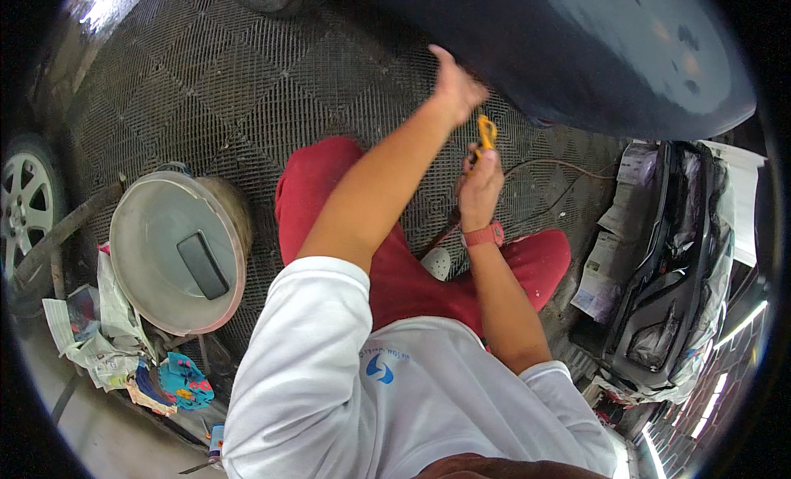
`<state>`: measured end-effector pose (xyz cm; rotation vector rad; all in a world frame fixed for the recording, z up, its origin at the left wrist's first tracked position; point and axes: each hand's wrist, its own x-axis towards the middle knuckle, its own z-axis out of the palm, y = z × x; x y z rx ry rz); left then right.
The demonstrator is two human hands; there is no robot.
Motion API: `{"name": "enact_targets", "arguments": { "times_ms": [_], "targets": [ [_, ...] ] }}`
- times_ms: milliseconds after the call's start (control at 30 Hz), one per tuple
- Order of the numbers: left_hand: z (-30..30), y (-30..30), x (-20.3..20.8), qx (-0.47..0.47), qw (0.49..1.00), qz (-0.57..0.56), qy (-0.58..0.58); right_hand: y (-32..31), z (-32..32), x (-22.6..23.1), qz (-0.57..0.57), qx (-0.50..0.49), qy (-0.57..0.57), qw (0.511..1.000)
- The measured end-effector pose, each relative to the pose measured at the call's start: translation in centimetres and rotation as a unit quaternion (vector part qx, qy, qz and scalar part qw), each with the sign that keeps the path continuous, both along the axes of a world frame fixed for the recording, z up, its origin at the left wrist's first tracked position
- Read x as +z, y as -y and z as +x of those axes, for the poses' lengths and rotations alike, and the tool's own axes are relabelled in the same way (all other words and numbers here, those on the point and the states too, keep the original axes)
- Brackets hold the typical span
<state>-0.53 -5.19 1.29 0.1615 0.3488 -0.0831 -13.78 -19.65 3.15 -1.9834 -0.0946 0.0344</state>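
Note:
My left hand (458, 90) reaches out to the lower edge of a dark car body panel (568, 51). It is somewhat blurred, with the thumb spread away from the other fingers, and nothing shows in it. I cannot tell whether it touches the panel. Just below and to the right, my right hand (481, 186) is closed around a yellow tool (487, 133) whose looped end sticks up past the fingers. The rest of that tool is hidden in the grip. A reddish hose (441, 238) shows beneath this hand, by my crossed legs.
At left stands a round pale tub (121, 257) with a dark rectangular block (203, 265) in it. Crumpled newspaper (107, 355) and a wheel (29, 191) are beside it. A black car bumper (651, 302) lies at right near newspaper sheets. A thin hose (568, 163) crosses the ribbed floor mat (222, 84).

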Motion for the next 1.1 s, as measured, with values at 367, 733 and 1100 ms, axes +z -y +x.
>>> {"name": "enact_targets", "arguments": {
  "times_ms": [367, 733, 1100],
  "targets": [
    [-0.3, -15.8, -1.8, 0.294, 0.925, 0.235, 0.056, -5.3, -0.7, 2.2, -0.021, 0.146, 0.046, 0.988],
    [0.0, -3.0, -1.8, 0.138, 0.973, 0.176, 0.057, 1.1, -0.1, 5.6, 0.11, 0.016, -0.073, 0.991],
    [-1.3, 8.6, -1.7, -0.028, 0.944, 0.323, 0.052, 7.8, 1.9, 6.4, 0.131, 0.023, -0.143, 0.981]
  ]
}}
